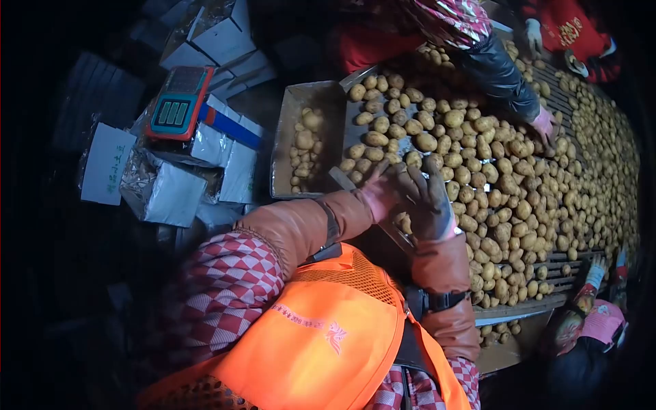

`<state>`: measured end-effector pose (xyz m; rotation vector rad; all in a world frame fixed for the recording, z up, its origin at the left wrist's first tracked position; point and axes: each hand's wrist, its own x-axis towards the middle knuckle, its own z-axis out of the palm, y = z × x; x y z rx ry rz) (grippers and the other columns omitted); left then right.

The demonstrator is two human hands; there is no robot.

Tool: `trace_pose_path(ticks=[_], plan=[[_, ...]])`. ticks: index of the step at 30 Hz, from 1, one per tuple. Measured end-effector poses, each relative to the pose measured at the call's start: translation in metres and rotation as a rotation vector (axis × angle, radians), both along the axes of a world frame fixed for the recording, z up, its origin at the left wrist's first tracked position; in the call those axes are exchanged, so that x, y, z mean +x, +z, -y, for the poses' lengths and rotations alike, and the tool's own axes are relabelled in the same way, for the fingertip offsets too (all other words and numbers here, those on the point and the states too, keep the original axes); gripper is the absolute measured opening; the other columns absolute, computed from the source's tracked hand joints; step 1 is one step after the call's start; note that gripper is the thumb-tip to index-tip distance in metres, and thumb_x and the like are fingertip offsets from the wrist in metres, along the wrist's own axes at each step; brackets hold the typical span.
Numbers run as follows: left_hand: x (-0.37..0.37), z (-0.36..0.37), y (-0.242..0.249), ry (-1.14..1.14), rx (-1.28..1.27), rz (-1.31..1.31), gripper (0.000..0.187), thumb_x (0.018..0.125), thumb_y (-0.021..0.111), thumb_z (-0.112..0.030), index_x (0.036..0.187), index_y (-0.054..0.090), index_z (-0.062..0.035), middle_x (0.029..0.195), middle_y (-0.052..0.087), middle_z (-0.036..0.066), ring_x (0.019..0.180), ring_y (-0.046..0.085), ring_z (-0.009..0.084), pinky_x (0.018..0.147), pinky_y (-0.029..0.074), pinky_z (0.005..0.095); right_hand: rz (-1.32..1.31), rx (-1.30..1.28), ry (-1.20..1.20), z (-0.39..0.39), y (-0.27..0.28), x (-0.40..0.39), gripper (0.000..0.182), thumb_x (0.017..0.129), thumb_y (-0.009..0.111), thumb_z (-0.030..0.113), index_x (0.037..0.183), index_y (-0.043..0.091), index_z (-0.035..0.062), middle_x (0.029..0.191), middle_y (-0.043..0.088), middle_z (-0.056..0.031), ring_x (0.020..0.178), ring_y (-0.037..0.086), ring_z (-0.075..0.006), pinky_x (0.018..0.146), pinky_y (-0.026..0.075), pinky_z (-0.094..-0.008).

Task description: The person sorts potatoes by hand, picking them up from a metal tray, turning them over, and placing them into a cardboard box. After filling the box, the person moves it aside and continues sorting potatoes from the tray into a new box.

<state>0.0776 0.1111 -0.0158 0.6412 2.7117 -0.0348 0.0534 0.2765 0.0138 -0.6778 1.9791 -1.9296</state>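
Note:
Many potatoes (492, 184) cover a slatted sorting table in front of me. My left hand (380, 190), in a dirty glove, is at the table's near left edge, its fingers bent; what it holds, if anything, is hidden. Beside it and nearly touching it, my right hand (425, 201), also gloved, reaches over the near potatoes with its fingers partly spread and nothing visible in them. A cardboard box (283, 160) with some potatoes in it stands just left of the table.
A red scale display (179, 102) stands among white cartons (171, 195) at the left. Across the table a co-worker's gloved hand (544, 128) touches potatoes. Another person in red (570, 31) is at the top right. More gloved hands (596, 270) reach in at the lower right.

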Motion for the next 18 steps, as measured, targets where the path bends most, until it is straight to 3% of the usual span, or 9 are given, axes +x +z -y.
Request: trace_pose_path(ticks=[2,3,4,8,11,12,14,15,18], plan=[[0.003,0.008,-0.005,-0.006,0.273,-0.117,0.052,0.086,0.059,-0.047,0.13,0.066,-0.0214,0.151,0.045,0.004,0.151,0.016,0.0363,0.119,0.005,0.0631,0.501,-0.374,0.012,-0.019,0.001,0.017,0.05,0.107,0.044,0.023,0.152,0.03,0.0105,0.138,0.053,-0.0098,0.123,0.056,-0.0284,0.101,0.049,-0.0451],[0.003,0.004,-0.005,-0.004,0.067,-0.14,0.055,0.084,0.062,-0.044,0.134,0.062,-0.0212,0.154,0.041,0.005,0.15,0.021,0.0329,0.12,0.006,0.0609,0.864,-0.673,-0.067,-0.025,0.008,0.025,0.049,0.107,0.042,0.024,0.153,0.03,0.0106,0.139,0.053,-0.0109,0.122,0.057,-0.0274,0.1,0.049,-0.0442],[0.003,0.002,-0.018,0.044,0.171,-0.155,0.059,0.084,0.063,-0.041,0.139,0.057,-0.0218,0.155,0.04,0.005,0.15,0.023,0.0312,0.121,0.006,0.0596,0.814,-0.725,-0.094,-0.031,-0.004,0.029,0.051,0.107,0.042,0.024,0.153,0.028,0.0088,0.141,0.052,-0.0128,0.122,0.057,-0.027,0.098,0.05,-0.0433],[0.005,0.005,-0.03,0.079,0.277,-0.169,0.064,0.089,0.06,-0.042,0.149,0.043,-0.0255,0.156,0.039,0.004,0.149,0.026,0.0272,0.123,0.005,0.0539,0.467,-0.318,-0.337,-0.053,-0.059,0.04,0.055,0.104,0.051,0.03,0.15,0.032,0.0056,0.137,0.055,-0.0145,0.122,0.057,-0.0266,0.101,0.05,-0.0399],[0.003,0.012,-0.039,0.039,0.349,-0.138,0.066,0.093,0.055,-0.048,0.153,0.037,-0.0277,0.158,0.036,0.003,0.151,0.023,0.0267,0.124,0.005,0.0522,0.359,-0.202,-0.566,-0.036,-0.045,0.045,0.055,0.104,0.053,0.036,0.147,0.039,0.0059,0.134,0.056,-0.018,0.121,0.057,-0.0287,0.102,0.048,-0.0405],[0.003,0.017,-0.038,0.006,0.369,-0.144,0.065,0.093,0.055,-0.046,0.153,0.037,-0.0276,0.158,0.035,0.003,0.151,0.022,0.0268,0.124,0.007,0.0516,0.038,0.106,-0.583,-0.045,-0.065,0.05,0.054,0.103,0.054,0.033,0.147,0.038,0.0063,0.133,0.057,-0.0191,0.12,0.058,-0.0289,0.099,0.051,-0.0418],[0.004,0.042,-0.01,-0.044,0.392,-0.07,0.064,0.093,0.057,-0.037,0.153,0.038,-0.0264,0.16,0.032,0.004,0.151,0.02,0.0277,0.124,0.012,0.0501,0.43,-0.035,-0.667,-0.026,-0.046,0.054,0.055,0.101,0.057,0.03,0.148,0.039,0.0087,0.134,0.057,-0.018,0.118,0.059,-0.0316,0.093,0.054,-0.046],[0.006,0.055,-0.015,0.017,0.576,-0.135,0.063,0.091,0.06,-0.029,0.151,0.041,-0.0241,0.158,0.036,0.006,0.151,0.023,0.0295,0.124,0.013,0.0495,0.594,-0.021,-0.731,-0.016,-0.037,0.056,0.055,0.099,0.058,0.028,0.148,0.039,0.0099,0.134,0.057,-0.0175,0.117,0.06,-0.033,0.09,0.056,-0.0481],[0.007,0.121,-0.015,0.187,0.766,-0.393,0.051,0.09,0.063,-0.026,0.139,0.056,-0.0154,0.144,0.053,0.01,0.142,0.039,0.0328,0.119,0.031,0.0482,0.464,0.552,-0.876,0.009,-0.03,0.063,0.054,0.096,0.062,0.027,0.145,0.045,0.012,0.136,0.056,-0.0195,0.123,0.056,-0.0385,0.097,0.052,-0.0512]])
